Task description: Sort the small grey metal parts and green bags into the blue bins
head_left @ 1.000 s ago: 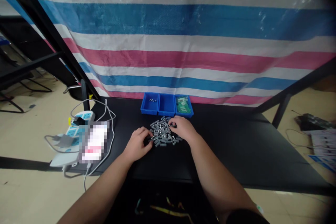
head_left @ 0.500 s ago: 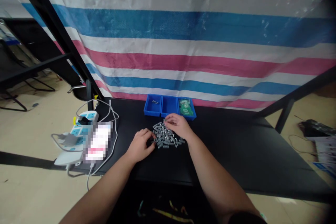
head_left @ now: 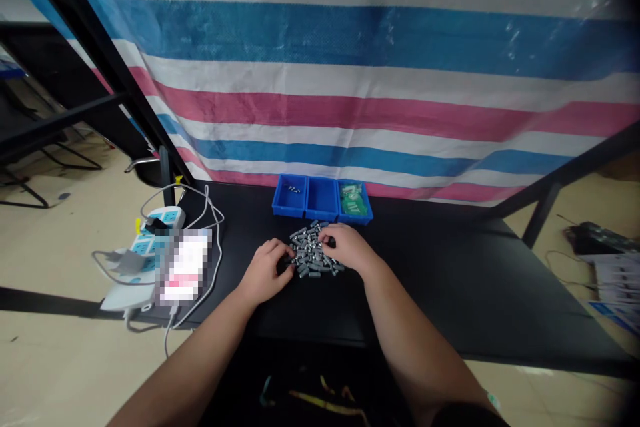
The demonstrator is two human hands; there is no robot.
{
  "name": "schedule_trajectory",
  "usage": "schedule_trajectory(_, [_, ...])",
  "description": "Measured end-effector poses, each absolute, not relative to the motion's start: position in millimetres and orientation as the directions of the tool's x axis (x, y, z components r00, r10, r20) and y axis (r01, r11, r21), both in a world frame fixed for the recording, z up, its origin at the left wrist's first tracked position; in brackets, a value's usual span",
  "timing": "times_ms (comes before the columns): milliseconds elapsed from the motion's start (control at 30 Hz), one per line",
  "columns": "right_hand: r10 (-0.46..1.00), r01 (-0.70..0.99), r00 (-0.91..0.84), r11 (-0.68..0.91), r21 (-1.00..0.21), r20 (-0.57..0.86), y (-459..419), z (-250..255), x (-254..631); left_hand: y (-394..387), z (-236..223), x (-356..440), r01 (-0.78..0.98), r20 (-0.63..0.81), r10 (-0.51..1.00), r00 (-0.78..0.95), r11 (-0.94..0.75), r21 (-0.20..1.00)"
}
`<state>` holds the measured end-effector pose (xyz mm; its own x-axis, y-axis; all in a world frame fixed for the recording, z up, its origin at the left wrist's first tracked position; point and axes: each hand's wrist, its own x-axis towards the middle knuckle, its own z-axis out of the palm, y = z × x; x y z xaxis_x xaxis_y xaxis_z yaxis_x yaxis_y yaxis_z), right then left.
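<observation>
A loose heap of small grey metal cylinders, perhaps standoffs (head_left: 313,252), lies on the black table (head_left: 430,280). My left hand (head_left: 263,272) rests curled against the heap's left edge, with a dark bit showing at its fingertips. My right hand (head_left: 347,247) lies over the heap's upper right side, fingers down among the cylinders. Whether either hand grips a piece is hidden by the fingers.
A blue three-compartment bin (head_left: 323,199) stands behind the heap, with small screws in its left compartment and green items in its right. To the left lie power strips (head_left: 160,221), white cables and a pixelated object (head_left: 184,265). A striped tarp (head_left: 320,93) hangs behind the table.
My right hand has come down from the heap's far side onto its upper right side. My left hand stays at the left edge. The view has shifted slightly.
</observation>
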<state>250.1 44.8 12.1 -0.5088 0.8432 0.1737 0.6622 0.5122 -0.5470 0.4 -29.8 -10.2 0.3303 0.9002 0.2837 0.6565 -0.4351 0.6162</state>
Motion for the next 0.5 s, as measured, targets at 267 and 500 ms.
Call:
schedule_trajectory(267, [0.838,0.678,-0.531,0.512,-0.527,0.13,43.1,16.6,245.0,-27.4,-13.4,0.6,0.678,0.306,0.919,0.248,-0.391,0.623])
schedule_trajectory(500, [0.861,0.595,-0.5,0.421,-0.684,0.094,40.7,16.1,241.4,-27.4,-13.1,1.1,0.669,0.306,0.918,0.252,-0.394,0.63])
